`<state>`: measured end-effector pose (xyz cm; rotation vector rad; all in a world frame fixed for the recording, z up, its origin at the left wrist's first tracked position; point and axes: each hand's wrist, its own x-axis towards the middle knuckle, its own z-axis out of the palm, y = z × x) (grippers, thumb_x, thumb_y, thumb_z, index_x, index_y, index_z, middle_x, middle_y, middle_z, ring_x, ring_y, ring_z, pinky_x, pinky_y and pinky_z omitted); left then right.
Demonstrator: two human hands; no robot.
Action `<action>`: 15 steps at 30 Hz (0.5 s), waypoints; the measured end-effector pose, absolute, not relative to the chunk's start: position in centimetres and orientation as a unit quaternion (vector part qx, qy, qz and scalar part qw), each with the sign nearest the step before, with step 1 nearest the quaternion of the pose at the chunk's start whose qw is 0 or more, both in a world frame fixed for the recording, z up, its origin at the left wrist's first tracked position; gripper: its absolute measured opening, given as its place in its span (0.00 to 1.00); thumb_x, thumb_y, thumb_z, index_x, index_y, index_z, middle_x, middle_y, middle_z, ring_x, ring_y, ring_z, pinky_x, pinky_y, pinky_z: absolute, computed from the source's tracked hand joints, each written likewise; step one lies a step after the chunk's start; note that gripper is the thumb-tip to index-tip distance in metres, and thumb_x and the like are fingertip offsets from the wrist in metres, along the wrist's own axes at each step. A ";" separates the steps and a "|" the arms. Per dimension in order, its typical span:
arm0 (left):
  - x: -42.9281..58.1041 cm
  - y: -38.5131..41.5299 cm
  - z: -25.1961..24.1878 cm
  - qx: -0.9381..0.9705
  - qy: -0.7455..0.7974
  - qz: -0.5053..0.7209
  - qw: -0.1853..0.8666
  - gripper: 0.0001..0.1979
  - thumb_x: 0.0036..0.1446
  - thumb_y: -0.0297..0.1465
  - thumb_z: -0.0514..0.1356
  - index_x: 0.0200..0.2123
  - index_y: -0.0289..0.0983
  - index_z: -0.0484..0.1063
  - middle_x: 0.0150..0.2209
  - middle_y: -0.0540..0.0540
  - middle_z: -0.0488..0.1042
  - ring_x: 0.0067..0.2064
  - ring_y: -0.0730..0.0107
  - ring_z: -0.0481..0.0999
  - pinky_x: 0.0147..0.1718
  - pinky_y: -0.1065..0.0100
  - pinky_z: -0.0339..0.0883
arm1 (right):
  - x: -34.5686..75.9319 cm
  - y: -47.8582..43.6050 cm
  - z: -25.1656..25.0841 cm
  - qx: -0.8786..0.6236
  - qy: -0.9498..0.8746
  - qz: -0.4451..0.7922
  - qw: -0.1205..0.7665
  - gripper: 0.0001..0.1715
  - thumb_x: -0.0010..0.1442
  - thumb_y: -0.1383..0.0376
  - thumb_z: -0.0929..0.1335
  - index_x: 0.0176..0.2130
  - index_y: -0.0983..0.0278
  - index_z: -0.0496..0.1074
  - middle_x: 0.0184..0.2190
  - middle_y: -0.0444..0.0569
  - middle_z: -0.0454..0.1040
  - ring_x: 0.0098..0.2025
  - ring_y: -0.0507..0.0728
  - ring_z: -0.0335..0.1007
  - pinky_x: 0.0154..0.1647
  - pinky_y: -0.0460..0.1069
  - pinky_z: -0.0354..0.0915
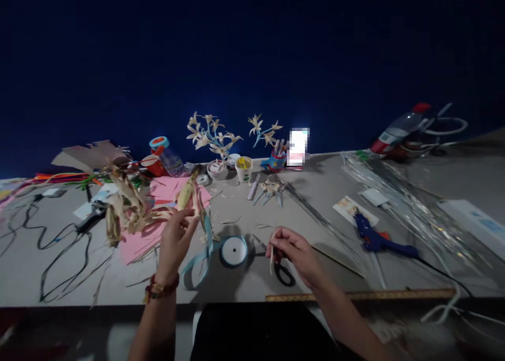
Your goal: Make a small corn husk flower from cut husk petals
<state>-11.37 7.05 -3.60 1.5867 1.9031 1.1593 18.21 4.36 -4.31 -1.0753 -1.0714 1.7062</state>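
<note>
My right hand [292,249] pinches a thin pale strip of corn husk [271,262], which hangs down from the fingertips. Black-handled scissors [285,277] lie on the table partly beneath that hand. Over the pink paper's right side, my left hand [177,240] has its fingers drawn together beside the dried corn husks [187,193]. Whatever is between those fingers is too small to make out. Between both hands sits a spool of light-blue ribbon [233,250], its loose end [193,274] curling to the left.
Husk flowers on blue stems [215,140] stand at the back, near small cups [243,169] and a lit phone [298,146]. To the right are a blue glue gun [379,240], thin wires [315,211] and clear plastic wrapping [410,213]. Black cables [65,240] lie left.
</note>
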 end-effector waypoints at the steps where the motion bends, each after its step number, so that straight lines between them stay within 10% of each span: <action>1: -10.0 6.4 -3.5 0.584 0.661 0.411 0.232 0.15 0.60 0.42 0.60 0.44 0.39 0.75 0.35 0.45 0.76 0.32 0.64 0.73 0.32 0.66 0.68 | 18.0 4.2 -4.4 -0.418 -0.436 0.687 0.404 0.17 0.58 0.53 0.71 0.29 0.61 0.67 0.24 0.45 0.78 0.23 0.51 0.68 0.27 0.46 0.63; 6: -2.5 3.6 -3.9 0.587 0.474 0.379 0.536 0.13 0.57 0.41 0.65 0.37 0.37 0.76 0.33 0.45 0.76 0.32 0.68 0.73 0.31 0.69 0.65 | 17.0 3.9 -5.3 -0.386 -0.492 0.693 0.358 0.16 0.57 0.54 0.72 0.30 0.61 0.68 0.24 0.41 0.74 0.26 0.51 0.68 0.29 0.45 0.62; 15: -0.3 2.9 -4.4 0.467 0.446 0.441 0.623 0.14 0.57 0.40 0.66 0.31 0.35 0.71 0.25 0.53 0.69 0.26 0.77 0.64 0.26 0.74 0.57 | 17.0 3.0 -5.2 -0.385 -0.495 0.699 0.345 0.15 0.56 0.56 0.72 0.29 0.62 0.67 0.23 0.38 0.68 0.25 0.51 0.67 0.30 0.46 0.62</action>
